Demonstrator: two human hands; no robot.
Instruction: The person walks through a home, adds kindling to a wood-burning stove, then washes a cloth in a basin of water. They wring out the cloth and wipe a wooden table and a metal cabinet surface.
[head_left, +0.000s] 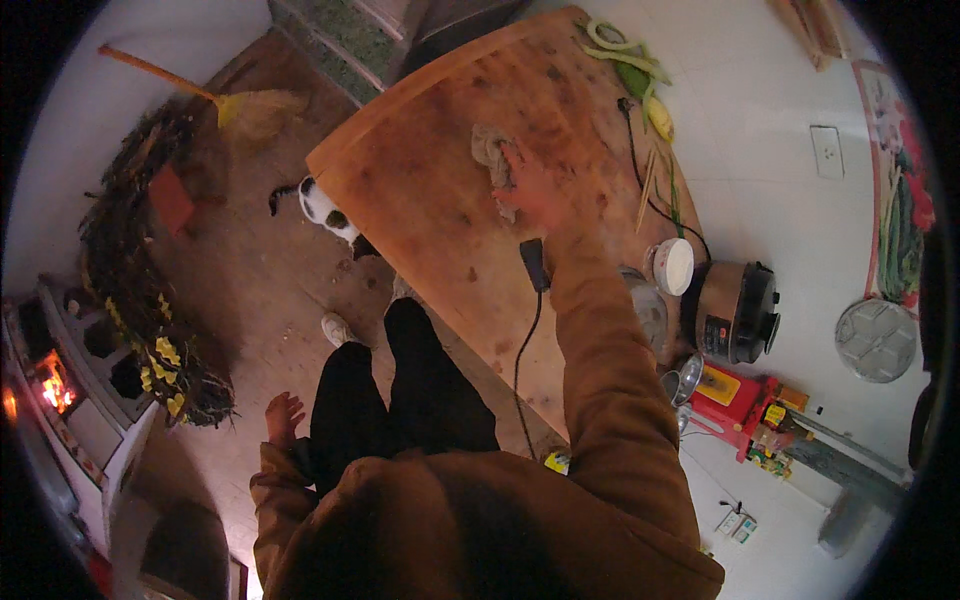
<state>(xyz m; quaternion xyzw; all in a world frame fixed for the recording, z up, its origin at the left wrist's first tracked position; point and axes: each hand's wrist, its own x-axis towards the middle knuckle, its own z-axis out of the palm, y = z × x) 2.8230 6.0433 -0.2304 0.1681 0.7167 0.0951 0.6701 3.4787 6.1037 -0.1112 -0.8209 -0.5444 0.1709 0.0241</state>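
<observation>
My right hand (534, 187) lies on a crumpled grey-beige cloth (489, 147) on the stained wooden tabletop (420, 180); blur hides whether its fingers grip the cloth or only press on it. Just below that hand, a black plug connector (533, 262) rests on the wood, its cord running down over the near edge. My left hand (283, 417) hangs low beside my leg, away from the table, its fingers apart and holding nothing.
Along the wall side lie vegetable peels (634, 71), a corded plug (624, 106), a white bowl (673, 266) and an electric cooker (731, 311). On the floor are a cat (321, 204), a broom (255, 112) and piled brushwood (135, 225). A fire (57, 384) burns at far left.
</observation>
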